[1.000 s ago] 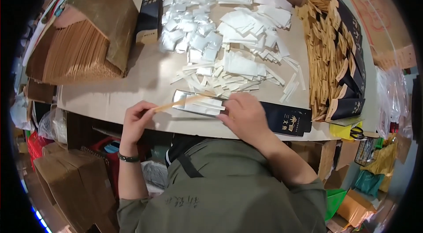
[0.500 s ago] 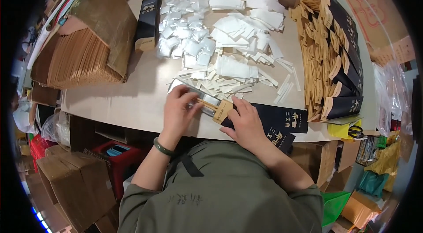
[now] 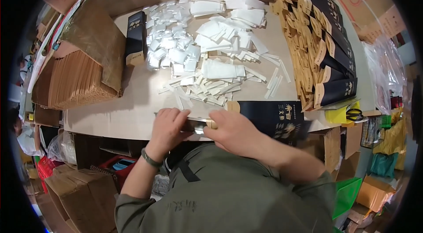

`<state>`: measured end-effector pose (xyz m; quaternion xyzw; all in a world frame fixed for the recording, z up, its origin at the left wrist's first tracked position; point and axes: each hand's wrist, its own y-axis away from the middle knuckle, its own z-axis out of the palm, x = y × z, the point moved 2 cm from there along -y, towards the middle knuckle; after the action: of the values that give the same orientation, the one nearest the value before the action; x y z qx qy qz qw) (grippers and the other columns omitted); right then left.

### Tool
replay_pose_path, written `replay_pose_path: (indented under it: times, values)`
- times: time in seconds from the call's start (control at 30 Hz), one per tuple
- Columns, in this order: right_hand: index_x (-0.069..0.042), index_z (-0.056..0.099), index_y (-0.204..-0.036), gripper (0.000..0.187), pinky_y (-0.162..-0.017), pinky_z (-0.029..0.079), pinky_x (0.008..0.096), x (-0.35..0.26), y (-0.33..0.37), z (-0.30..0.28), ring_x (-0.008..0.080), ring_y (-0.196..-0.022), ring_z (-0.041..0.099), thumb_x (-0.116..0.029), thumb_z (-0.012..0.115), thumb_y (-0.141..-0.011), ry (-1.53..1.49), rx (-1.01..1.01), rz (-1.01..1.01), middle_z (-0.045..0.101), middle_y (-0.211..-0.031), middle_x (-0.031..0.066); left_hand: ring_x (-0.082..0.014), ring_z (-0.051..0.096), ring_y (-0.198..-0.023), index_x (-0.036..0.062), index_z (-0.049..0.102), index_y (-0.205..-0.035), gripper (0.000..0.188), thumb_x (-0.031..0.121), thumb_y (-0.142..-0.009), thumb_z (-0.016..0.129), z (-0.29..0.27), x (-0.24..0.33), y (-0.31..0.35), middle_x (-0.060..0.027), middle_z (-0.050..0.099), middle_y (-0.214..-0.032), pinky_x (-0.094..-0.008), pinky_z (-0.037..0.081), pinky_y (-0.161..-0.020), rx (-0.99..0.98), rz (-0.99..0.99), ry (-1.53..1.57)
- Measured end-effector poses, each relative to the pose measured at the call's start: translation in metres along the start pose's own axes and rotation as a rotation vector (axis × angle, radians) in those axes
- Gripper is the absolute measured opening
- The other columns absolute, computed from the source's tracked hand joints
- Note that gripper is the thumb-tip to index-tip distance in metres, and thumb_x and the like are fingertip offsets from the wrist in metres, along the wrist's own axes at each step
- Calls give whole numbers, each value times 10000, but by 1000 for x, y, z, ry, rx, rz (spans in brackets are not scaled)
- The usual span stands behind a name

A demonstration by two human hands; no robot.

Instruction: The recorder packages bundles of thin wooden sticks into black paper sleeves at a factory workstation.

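Two hands at the near edge of the surface [image 3: 99, 118], seen from above. A slim packet [image 3: 198, 128] with a shiny face lies between the left hand [image 3: 168, 128] and the right hand [image 3: 234, 131], its long axis running roughly from left to right, much as the near edge does. Each hand is close to one end of it — neither is clearly nearer. The left hand is nearly closed, its fingers bent over and pinching the left end; the thumb's exact place is hidden. The right hand is likewise nearly closed, pinching the right end, where a bit of pale tan shows at the fingertips; what the packet contains cannot be told.

Beyond the right hand, to its right, a flat black sleeve [image 3: 260, 114] lies lengthwise along the surface, with a blurred second sleeve [image 3: 293, 131] at its near side, beside the right forearm. Forward of both hands — well short of the clear sachets [image 3: 165, 35] — lies a loose heap of white strips [image 3: 216, 91].
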<state>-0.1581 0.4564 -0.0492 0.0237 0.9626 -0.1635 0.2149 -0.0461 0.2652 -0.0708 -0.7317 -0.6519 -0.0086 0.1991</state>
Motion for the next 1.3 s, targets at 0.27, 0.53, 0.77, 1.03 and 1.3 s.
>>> replay_pose_path:
  times: [0.27,0.53,0.77,1.03,1.3]
  values:
    - [-64,677,-765,88,-888,482,414,132,8,-215,297,-1034,600,-107,753,-757,628,296,231,664,-1028,99,-151,542,-664,40,577,-935,371,231,-731,820,8,-14,12,-56,606,-759,-279,458,-629,-54,-695,638]
    - [-64,615,-943,433,-971,456,446,69,49,9,366,-1095,564,-370,821,-716,29,-118,111,595,-1143,166,-170,575,-1077,14,527,-1298,566,86,-771,718,56,54,-21,-64,619,-1177,-312,446,-971,-409,-354,1301]
    - [-53,601,-700,343,-653,505,422,40,34,15,324,-742,623,-339,672,-874,82,119,467,622,-761,133,-350,629,-910,44,559,-1176,504,136,-718,748,31,15,21,-166,611,-1011,-403,522,-777,28,-566,339]
    - [-52,638,-778,210,-611,503,492,58,21,48,379,-670,650,-252,616,-837,-11,0,740,633,-645,166,-346,619,-925,84,545,-1280,712,188,-649,858,10,5,29,-132,598,-1019,-398,524,-788,-253,-456,226]
    - [-62,639,-829,164,-675,510,482,56,-5,24,388,-776,645,-226,638,-830,-92,64,686,662,-791,183,-348,602,-1013,79,574,-1273,663,279,-699,838,3,-24,-19,-144,619,-1112,-411,502,-870,-85,-22,241]
